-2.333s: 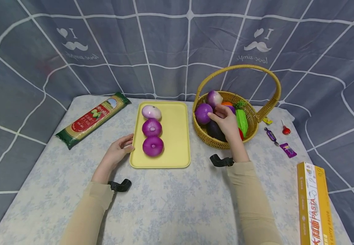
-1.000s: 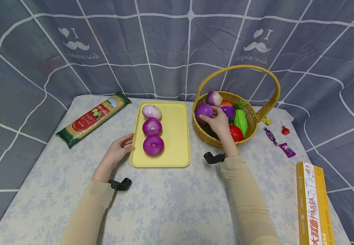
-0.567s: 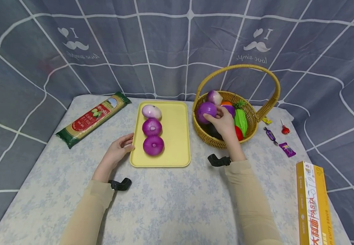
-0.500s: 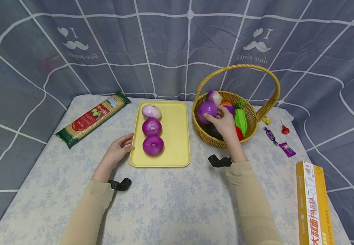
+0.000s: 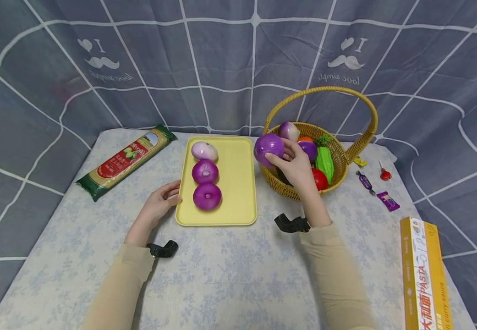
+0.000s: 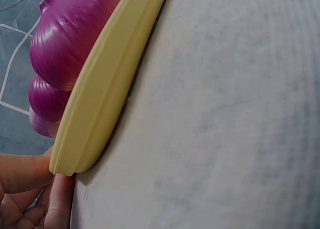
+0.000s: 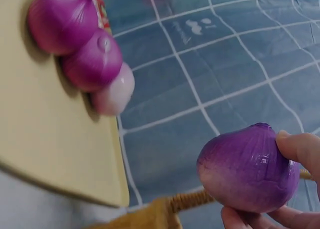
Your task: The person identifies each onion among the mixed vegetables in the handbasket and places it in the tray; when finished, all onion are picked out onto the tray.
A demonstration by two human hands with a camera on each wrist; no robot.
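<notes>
My right hand point(image 5: 297, 166) holds a purple onion point(image 5: 269, 149) between thumb and fingers, above the left rim of the wicker basket point(image 5: 281, 187). The right wrist view shows this onion point(image 7: 247, 171) fading to a paler side, the thumb on one side and fingers beneath. At the left edge of the yellow tray point(image 5: 235, 183), my left hand point(image 5: 157, 204) grips the rim; in the left wrist view the thumb and a finger meet the tray's edge point(image 6: 95, 99). Three onions stand in a column on the tray: a whitish-purple one point(image 5: 204, 151) and two purple ones, the nearest point(image 5: 207, 197) closest to me.
The basket also holds a purple-white vegetable point(image 5: 289, 131), a green vegetable point(image 5: 324, 165) and a red tomato point(image 5: 320, 179). A pasta packet point(image 5: 126, 161) lies left of the tray. On the right are wrapped candies point(image 5: 388, 200), a lollipop point(image 5: 385, 174) and a pasta box point(image 5: 425, 275).
My right hand has gripped the purple onion in the basket, lifted it and moved it left to the basket's rim. The left hand and the tray stay in place.
</notes>
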